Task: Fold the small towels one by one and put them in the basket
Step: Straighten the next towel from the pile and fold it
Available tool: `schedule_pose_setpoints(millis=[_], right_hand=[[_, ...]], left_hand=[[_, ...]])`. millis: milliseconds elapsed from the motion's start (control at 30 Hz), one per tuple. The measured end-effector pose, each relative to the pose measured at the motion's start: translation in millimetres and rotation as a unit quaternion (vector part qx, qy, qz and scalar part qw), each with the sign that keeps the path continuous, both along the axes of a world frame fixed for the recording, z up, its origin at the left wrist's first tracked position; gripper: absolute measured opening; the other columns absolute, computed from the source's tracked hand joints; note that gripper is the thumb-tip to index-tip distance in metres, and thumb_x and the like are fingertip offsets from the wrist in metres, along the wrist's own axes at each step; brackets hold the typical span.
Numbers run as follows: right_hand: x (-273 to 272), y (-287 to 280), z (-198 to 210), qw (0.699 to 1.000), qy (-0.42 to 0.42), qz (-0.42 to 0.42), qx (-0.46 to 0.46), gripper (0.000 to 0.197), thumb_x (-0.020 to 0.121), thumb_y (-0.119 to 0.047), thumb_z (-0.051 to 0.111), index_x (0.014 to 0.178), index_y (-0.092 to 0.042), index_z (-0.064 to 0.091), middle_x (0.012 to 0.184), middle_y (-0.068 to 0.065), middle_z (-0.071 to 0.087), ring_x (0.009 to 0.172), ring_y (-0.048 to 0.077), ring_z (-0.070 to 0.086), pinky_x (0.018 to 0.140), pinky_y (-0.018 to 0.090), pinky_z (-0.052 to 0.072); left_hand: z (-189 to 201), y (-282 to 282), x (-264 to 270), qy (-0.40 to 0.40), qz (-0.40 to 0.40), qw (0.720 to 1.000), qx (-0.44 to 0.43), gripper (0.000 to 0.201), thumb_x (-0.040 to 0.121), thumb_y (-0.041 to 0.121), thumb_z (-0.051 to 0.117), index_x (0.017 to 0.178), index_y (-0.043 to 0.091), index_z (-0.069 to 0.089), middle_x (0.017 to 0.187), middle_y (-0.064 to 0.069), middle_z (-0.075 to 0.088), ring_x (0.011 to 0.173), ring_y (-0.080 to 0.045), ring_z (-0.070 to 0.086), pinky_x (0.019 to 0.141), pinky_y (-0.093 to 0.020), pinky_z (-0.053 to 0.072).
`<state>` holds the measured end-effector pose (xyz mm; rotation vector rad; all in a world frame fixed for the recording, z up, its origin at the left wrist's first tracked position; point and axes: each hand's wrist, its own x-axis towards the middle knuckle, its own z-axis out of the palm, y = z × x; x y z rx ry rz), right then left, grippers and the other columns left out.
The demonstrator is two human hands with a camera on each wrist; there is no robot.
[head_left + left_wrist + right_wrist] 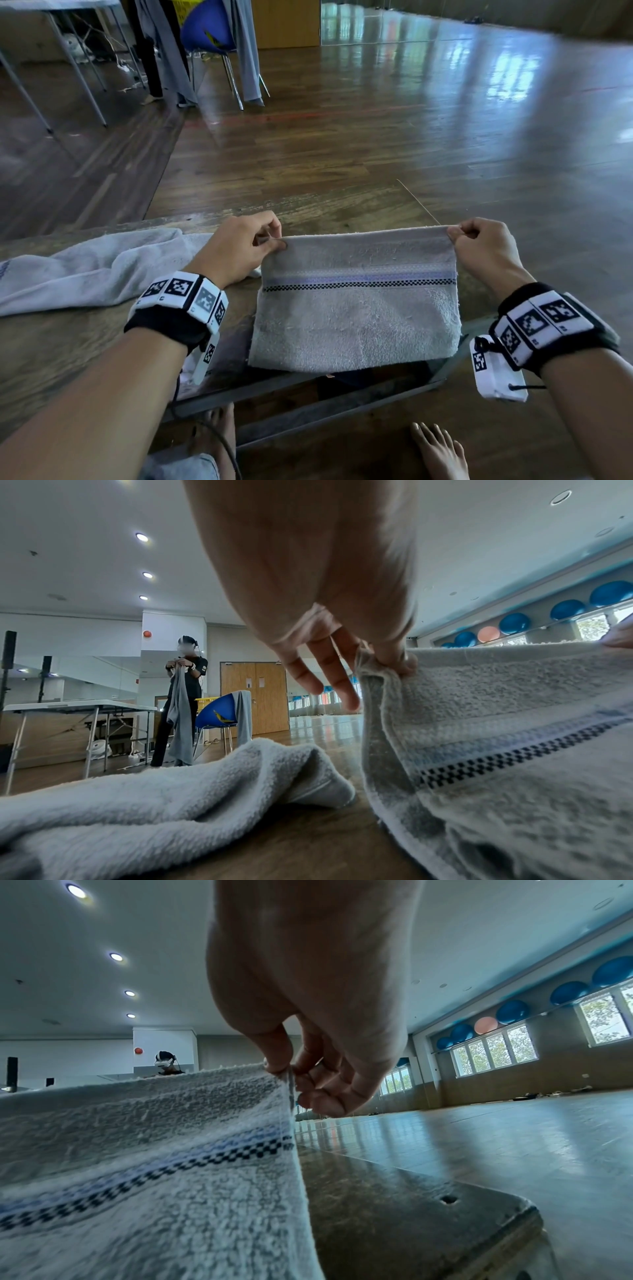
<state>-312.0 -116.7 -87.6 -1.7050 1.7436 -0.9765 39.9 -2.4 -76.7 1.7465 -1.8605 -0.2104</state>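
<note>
While both hands pinch the top corners, we judge this as mid-fold on one towel, so the job is keeping that top edge taut and level. Left hand has thumb and forefinger closed on the left corner, other fingers hanging loose past it; right hand pinches the right corner between thumb and forefinger, rest curled behind. Towel hangs down from the fingertips toward us, checked stripe below the pinch, lower part draped over the table edge. To do it well, we'd keep both pinches at equal height, carry the held edge down to meet the lower edge, match corners before letting go, then flatten along the crease. Risk as we see it: terry is floppy, so a slack middle or one corner slipping gives a skewed fold. Second towel lies crumpled just left of the left fingers, close enough to snag, so we'd fold clear of it. Basket isn't visible in any view, so we can't tell where the drop goes.
</note>
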Motion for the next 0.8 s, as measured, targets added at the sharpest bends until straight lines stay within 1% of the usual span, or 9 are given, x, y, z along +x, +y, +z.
schedule_pose_setpoints(millis=[100, 233, 300, 367, 433, 500, 633, 733, 800], right_hand=[[0, 1, -1, 1.0, 0.011, 0.002, -0.001, 0.025, 0.097, -0.023, 0.065, 0.073, -0.027, 0.061, 0.077, -0.008, 0.062, 0.069, 0.004, 0.053, 0.057, 0.018, 0.035], [-1, 0, -2, 1.0, 0.012, 0.007, -0.001, 0.026, 0.097, -0.023, 0.065, 0.072, -0.027, 0.061, 0.077, -0.008, 0.062, 0.07, 0.004, 0.054, 0.06, 0.019, 0.036], [-2, -1, -3, 1.0, 0.013, 0.01, 0.002, 0.025, 0.097, -0.023, 0.065, 0.072, -0.027, 0.061, 0.078, -0.007, 0.062, 0.071, 0.005, 0.054, 0.063, 0.022, 0.038], [-2, 0, -4, 1.0, 0.022, 0.017, 0.009, 0.024, 0.097, -0.024, 0.065, 0.074, -0.027, 0.061, 0.08, -0.006, 0.062, 0.071, 0.006, 0.054, 0.065, 0.024, 0.039], [-1, 1, -6, 0.998, 0.041, 0.032, 0.03, 0.02, 0.098, -0.025, 0.065, 0.077, -0.025, 0.063, 0.083, -0.004, 0.063, 0.07, 0.008, 0.055, 0.058, 0.022, 0.038], [-2, 3, -9, 0.996, 0.06, 0.045, 0.052, 0.018, 0.098, -0.027, 0.064, 0.081, -0.021, 0.066, 0.082, -0.002, 0.064, 0.066, 0.011, 0.054, 0.053, 0.022, 0.037], [-8, 2, -12, 0.994, 0.076, 0.049, 0.056, 0.019, 0.098, -0.027, 0.064, 0.081, -0.019, 0.066, 0.079, 0.0, 0.064, 0.065, 0.013, 0.054, 0.053, 0.022, 0.036], [-14, 1, -15, 0.994, 0.082, 0.046, 0.06, 0.021, 0.097, -0.03, 0.065, 0.077, -0.022, 0.067, 0.082, 0.001, 0.065, 0.069, 0.012, 0.055, 0.055, 0.022, 0.036], [-17, -1, -16, 0.993, 0.082, 0.044, 0.066, 0.021, 0.095, -0.034, 0.066, 0.077, -0.025, 0.066, 0.085, -0.001, 0.066, 0.073, 0.011, 0.055, 0.058, 0.022, 0.036]], left_hand=[[-3, -1, 1, -0.013, -0.009, 1.0, 0.002, 0.012, 0.087, 0.032, 0.073, 0.084, 0.027, 0.064, 0.075, 0.007, 0.067, 0.072, -0.008, 0.063, 0.064, -0.026, 0.05], [-8, -3, 1, -0.022, -0.014, 0.999, 0.026, 0.008, 0.09, 0.022, 0.071, 0.084, 0.025, 0.065, 0.078, 0.005, 0.067, 0.076, -0.017, 0.064, 0.068, -0.034, 0.053], [-13, -5, -1, -0.025, -0.011, 0.998, 0.061, 0.013, 0.093, 0.019, 0.067, 0.084, 0.027, 0.061, 0.082, 0.004, 0.066, 0.077, -0.015, 0.062, 0.068, -0.031, 0.05], [-21, -6, -4, -0.043, 0.002, 0.992, 0.12, 0.013, 0.096, 0.021, 0.062, 0.085, 0.027, 0.059, 0.085, 0.006, 0.063, 0.075, -0.008, 0.056, 0.063, -0.024, 0.041], [-31, -4, -5, -0.081, 0.016, 0.984, 0.159, 0.009, 0.097, 0.026, 0.06, 0.088, 0.023, 0.061, 0.089, 0.006, 0.06, 0.076, -0.007, 0.052, 0.062, -0.023, 0.035], [-36, -2, -4, -0.086, 0.022, 0.981, 0.174, 0.011, 0.095, 0.029, 0.063, 0.086, 0.022, 0.064, 0.09, 0.006, 0.061, 0.079, -0.007, 0.052, 0.064, -0.023, 0.036], [-29, -3, -2, -0.082, 0.007, 0.978, 0.194, 0.007, 0.086, 0.017, 0.069, 0.087, 0.023, 0.07, 0.089, 0.006, 0.063, 0.074, -0.001, 0.054, 0.059, -0.014, 0.037], [-25, -4, -1, -0.075, 0.017, 0.982, 0.174, 0.013, 0.084, 0.013, 0.068, 0.082, 0.025, 0.066, 0.086, 0.005, 0.063, 0.071, -0.007, 0.056, 0.058, -0.018, 0.039], [-24, -5, -1, -0.043, 0.031, 0.989, 0.141, 0.014, 0.085, 0.011, 0.066, 0.086, 0.024, 0.065, 0.085, 0.006, 0.064, 0.071, -0.008, 0.058, 0.059, -0.02, 0.041]])
